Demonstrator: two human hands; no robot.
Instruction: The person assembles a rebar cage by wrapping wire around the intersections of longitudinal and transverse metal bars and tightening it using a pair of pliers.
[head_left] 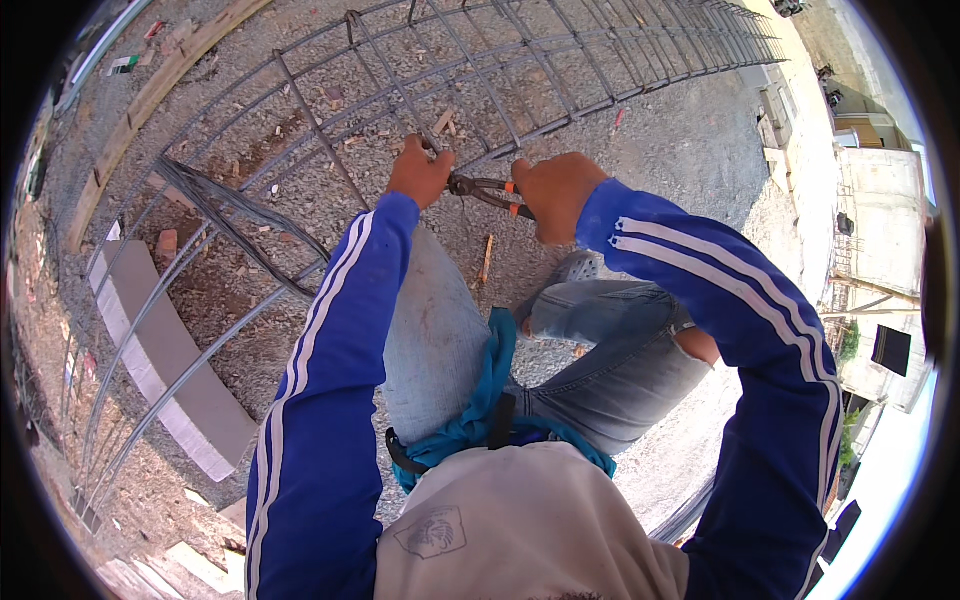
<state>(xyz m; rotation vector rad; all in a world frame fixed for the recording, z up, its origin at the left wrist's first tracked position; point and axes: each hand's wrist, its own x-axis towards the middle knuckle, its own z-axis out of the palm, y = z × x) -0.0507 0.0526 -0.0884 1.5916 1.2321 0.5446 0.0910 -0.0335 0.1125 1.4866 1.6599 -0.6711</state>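
My right hand [560, 195] is closed around the orange handles of a pair of pincers [487, 188]. Their dark jaws point left, at the near edge of a long rebar cage [480, 70]. Right beside the jaws, my left hand [420, 172] is curled against the near bar of the cage; its fingers hide whatever they grip. A bundle of thin dark tie wire [235, 215] lies across the bars to the left of my left hand.
Gravel ground lies under the cage, which stretches off to the far right. At left are a pale grey block [175, 360], a brick piece [167, 243] and a long wooden board [150, 110]. Loose bars [165, 390] run toward the lower left. Concrete walls [880, 215] stand at right.
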